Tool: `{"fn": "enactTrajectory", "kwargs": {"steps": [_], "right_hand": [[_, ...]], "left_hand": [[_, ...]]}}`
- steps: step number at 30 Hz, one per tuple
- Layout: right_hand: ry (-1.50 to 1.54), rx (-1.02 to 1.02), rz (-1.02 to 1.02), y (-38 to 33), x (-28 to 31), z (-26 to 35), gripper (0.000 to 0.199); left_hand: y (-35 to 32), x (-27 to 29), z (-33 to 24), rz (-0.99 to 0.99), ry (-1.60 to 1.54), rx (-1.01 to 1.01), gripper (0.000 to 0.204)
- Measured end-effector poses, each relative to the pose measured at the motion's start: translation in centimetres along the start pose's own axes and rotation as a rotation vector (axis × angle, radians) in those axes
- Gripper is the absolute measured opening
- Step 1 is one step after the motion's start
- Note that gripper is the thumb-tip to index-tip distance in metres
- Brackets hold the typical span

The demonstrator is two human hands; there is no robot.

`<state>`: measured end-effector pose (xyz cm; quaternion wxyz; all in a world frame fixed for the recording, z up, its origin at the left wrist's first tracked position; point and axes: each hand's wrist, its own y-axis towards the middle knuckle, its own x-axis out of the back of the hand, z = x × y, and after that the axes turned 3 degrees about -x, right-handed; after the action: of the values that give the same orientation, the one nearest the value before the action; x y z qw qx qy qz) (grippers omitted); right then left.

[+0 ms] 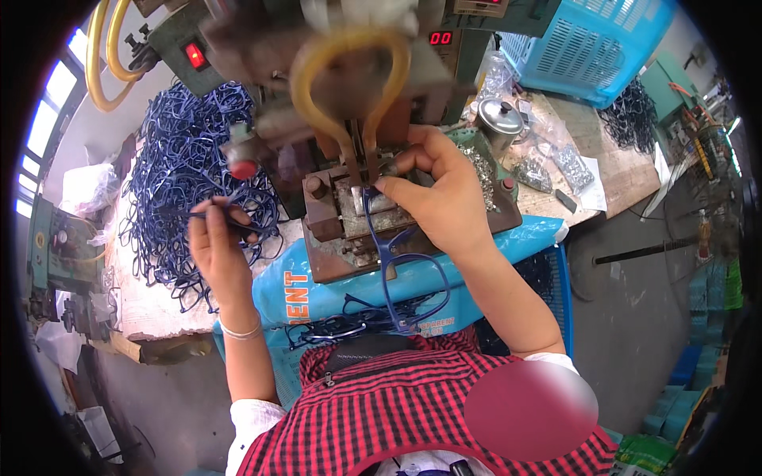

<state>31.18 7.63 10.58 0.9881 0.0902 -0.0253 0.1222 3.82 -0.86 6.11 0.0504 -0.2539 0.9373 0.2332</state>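
Observation:
A dark blue eyeglass frame [386, 279] hangs at the front of a bench press [337, 230], its upper end under the press's tooling. My right hand [440, 194] is at the tooling, thumb and index finger pinched beside the frame's upper end. What lies between those fingertips is too small to make out. At the left, my left hand [220, 246] has its fingers closed on another dark blue eyeglass frame [230, 213], at the edge of a large heap of such frames [182, 159]. The heap partly hides how that frame sits in the fingers.
Yellow tubing [349, 47] loops over the press, with a red knob [243, 169] at its left. A lidded metal pot [502, 117], small metal parts [479, 170] and a blue crate [583, 51] stand to the right. More frames [357, 321] lie on blue plastic sheeting [278, 289] near my lap.

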Motion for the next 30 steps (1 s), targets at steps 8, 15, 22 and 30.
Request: {"fn": "enactTrajectory", "kwargs": {"steps": [8,15,22,30], "right_hand": [[0.471,-0.155,0.015,-0.5,-2.3,0.0,0.053],[-0.537,0.244,-0.191,-2.1,3.9,-2.9,0.033],[-0.996,0.273,-0.368,-1.0,8.8,-10.3,0.016],[-0.758,0.205,-0.418,-0.3,8.1,-10.0,0.012]], "left_hand": [[3.1,-7.9,-7.4,0.154,0.210,-0.526,0.021],[-2.4,-7.9,-10.3,0.423,-0.262,0.254,0.025],[-3.5,-10.9,-8.3,0.666,-0.282,1.147,0.038],[-4.8,-11.7,-6.9,0.548,-0.293,1.140,0.040]]}}
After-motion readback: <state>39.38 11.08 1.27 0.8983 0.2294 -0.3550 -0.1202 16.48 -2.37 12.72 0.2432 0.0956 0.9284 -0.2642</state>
